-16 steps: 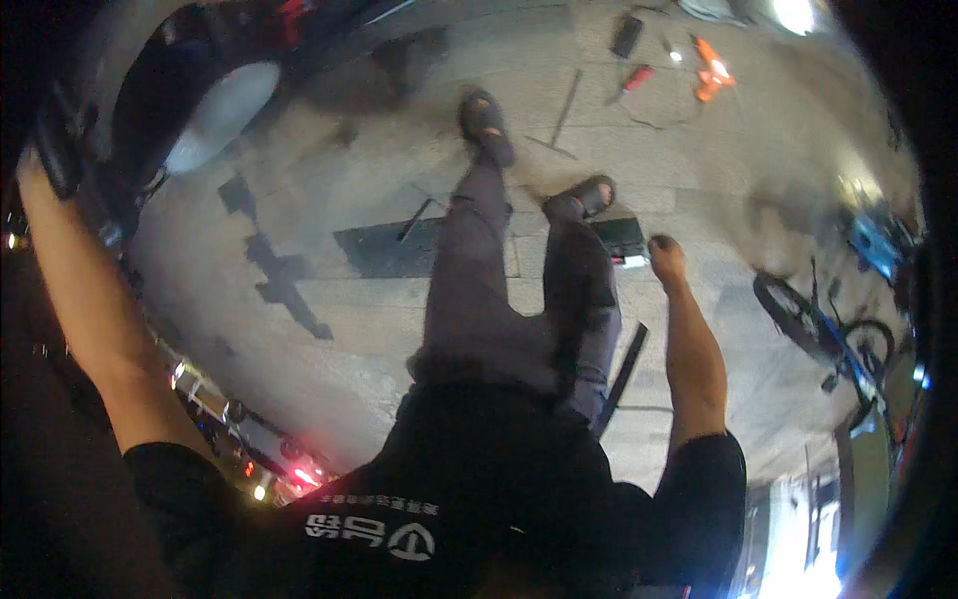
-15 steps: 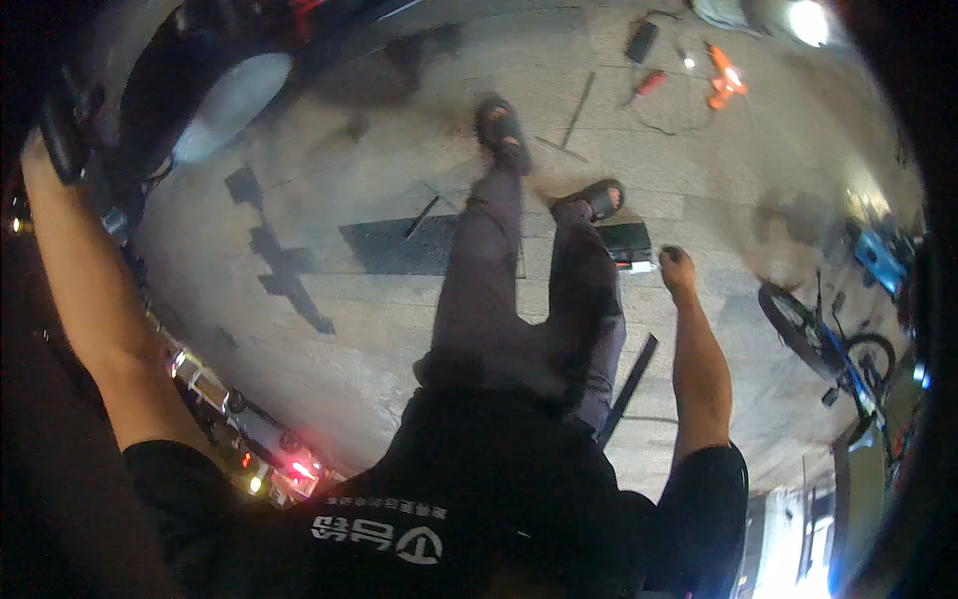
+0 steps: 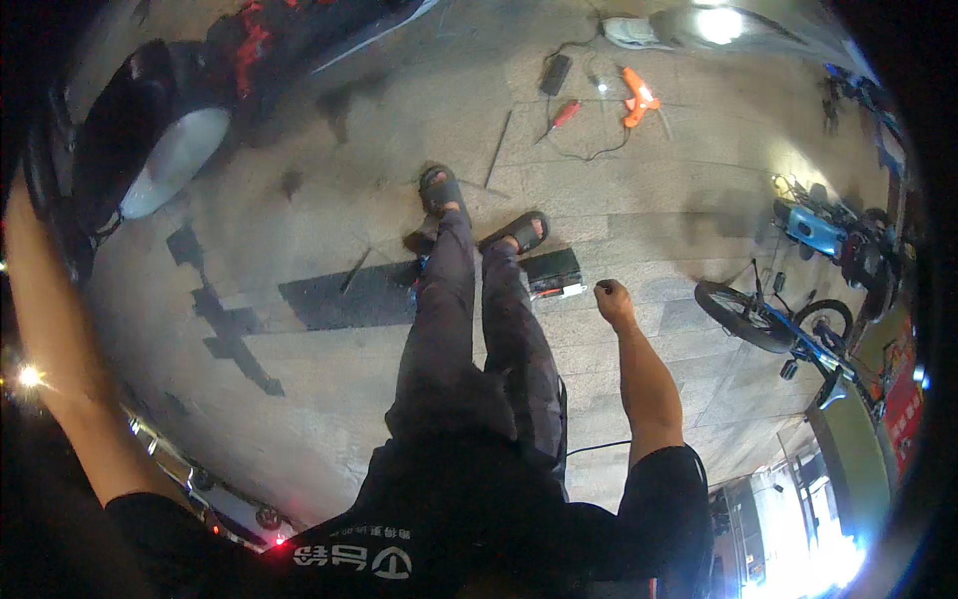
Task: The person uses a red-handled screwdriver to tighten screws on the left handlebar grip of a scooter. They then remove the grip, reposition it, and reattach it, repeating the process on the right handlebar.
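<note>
My right hand (image 3: 616, 302) hangs out to the right of my legs, its fingers curled shut round something small and dark that I cannot make out. Just left of that hand, a black box (image 3: 551, 272) with a white and red edge shows beside my right foot. At the far left my left forearm (image 3: 50, 309) reaches up to a dark vehicle part (image 3: 110, 130) with a pale oval panel (image 3: 177, 163). The left hand's fingers are lost in the dark rim of the picture.
Beyond my sandalled feet lie an orange glue gun (image 3: 639, 97), a red-handled tool (image 3: 566, 114), a black adapter (image 3: 556, 74) with cords, and a thin rod (image 3: 499, 150). A blue bicycle (image 3: 793, 324) and a blue two-wheeler (image 3: 810, 226) stand on the right.
My view has swung right, so the floor things sit further left and more of the bicycle shows. My right hand stays curled; my left arm has slid toward the picture's edge.
</note>
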### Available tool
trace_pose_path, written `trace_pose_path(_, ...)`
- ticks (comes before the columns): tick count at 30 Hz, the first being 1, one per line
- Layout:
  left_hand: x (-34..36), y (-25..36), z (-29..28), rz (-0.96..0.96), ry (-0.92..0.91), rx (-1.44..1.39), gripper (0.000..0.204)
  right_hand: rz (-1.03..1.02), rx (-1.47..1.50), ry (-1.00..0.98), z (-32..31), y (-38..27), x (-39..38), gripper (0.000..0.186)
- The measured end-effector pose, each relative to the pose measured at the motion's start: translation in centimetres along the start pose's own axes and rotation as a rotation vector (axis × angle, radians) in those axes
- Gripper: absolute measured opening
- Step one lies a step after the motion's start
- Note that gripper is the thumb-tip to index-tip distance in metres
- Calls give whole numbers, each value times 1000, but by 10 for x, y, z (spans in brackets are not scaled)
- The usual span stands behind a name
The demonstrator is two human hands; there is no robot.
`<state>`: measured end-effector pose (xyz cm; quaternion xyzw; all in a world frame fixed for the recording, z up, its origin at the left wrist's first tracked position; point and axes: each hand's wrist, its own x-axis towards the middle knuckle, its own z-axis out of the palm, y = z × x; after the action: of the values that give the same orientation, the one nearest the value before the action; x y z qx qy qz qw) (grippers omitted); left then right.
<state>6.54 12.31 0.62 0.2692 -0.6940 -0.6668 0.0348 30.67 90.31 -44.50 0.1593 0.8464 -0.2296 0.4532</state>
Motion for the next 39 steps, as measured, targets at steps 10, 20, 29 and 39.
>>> trace_pose_path(10,24,13,8,0,-49,43,51,-57,40,-23,2,-79,6,41)
trace_pose_path(20,36,12,47,102,-122,15,61,-327,345,-179,-7,-236,-36,30)
trace_pose_path(29,3,23,66,113,-54,-105,56,-990,813,57,-122,-591,-180,33)
trace_pose_path(39,13,-12,56,200,-289,-396,56,-788,1017,-420,-131,-673,-177,50)
